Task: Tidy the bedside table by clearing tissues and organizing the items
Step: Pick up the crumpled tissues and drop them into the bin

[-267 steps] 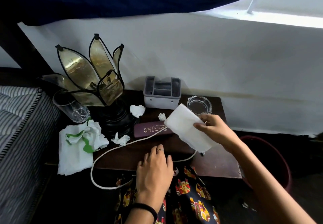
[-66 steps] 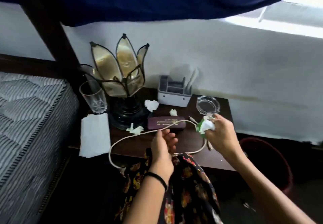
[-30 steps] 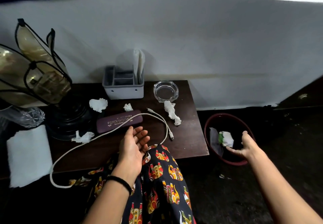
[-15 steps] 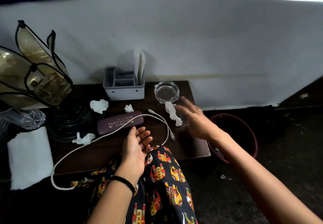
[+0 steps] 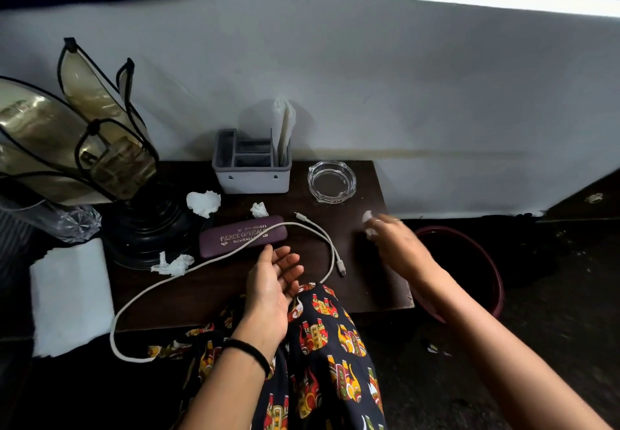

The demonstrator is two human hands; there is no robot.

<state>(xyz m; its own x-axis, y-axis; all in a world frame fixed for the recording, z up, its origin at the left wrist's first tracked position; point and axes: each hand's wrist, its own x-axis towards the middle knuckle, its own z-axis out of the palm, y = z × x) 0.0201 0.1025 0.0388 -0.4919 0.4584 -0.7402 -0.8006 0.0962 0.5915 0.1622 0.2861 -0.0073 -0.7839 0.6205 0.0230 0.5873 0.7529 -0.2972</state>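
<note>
so, head view: right hand [image 5: 394, 241] is blurred over the right part of the bedside table [image 5: 375, 282], fingers curled round a white tissue scrap [image 5: 368, 225], prob. a pinch but blur makes it hard to say. left hand [image 5: 273, 282] lies palm up at the table's front edge, fingers relaxed & loosely spread, holding nothing, black band on the wrist. white cable [image 5: 214, 261] runs just past its fingertips and over the maroon glasses case [image 5: 243, 236]. three more crumpled tissues on the table: one [image 5: 203, 203] beside the lamp base, a small one [image 5: 259, 209] just behind the case, one [image 5: 172, 265] in front of the lamp [image 5: 100, 147]. grey organiser [image 5: 251, 171] at the back w/ a folded tissue upright in its right slot, glass ashtray [image 5: 332, 181] to its right. red bin [image 5: 476, 261] on the floor right of the table. folded white napkin [image 5: 72, 295] at the left edge, drinking glass [image 5: 67, 221] behind it.
</note>
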